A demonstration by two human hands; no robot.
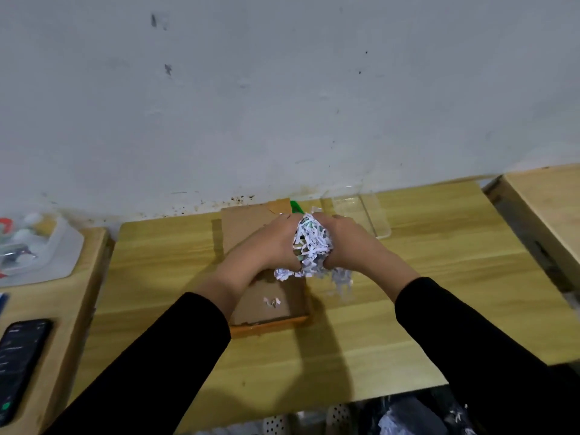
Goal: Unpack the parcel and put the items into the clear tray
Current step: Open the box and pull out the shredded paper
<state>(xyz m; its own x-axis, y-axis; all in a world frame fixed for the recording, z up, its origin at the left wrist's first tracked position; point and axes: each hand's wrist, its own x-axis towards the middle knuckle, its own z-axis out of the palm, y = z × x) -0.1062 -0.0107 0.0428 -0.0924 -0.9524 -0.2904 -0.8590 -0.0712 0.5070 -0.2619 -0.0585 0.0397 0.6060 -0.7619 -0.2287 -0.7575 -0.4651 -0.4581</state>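
Observation:
An open brown cardboard parcel (266, 306) lies on the wooden table (408, 309). Above its right side, my left hand (270, 243) and my right hand (348, 243) grip a wad of white shredded paper (310, 243) between them. Loose strips hang from the wad and a few lie on the table beside the box. A couple of scraps sit on the box floor. The clear tray (375, 221) stands at the back right by the wall. A green item (295, 207) shows just behind the hands.
A plastic tray of small items (37, 246) sits on the left side table, with a black phone (18, 365) nearer me. Another wooden surface (546, 208) stands at the right. The wall runs close behind the table.

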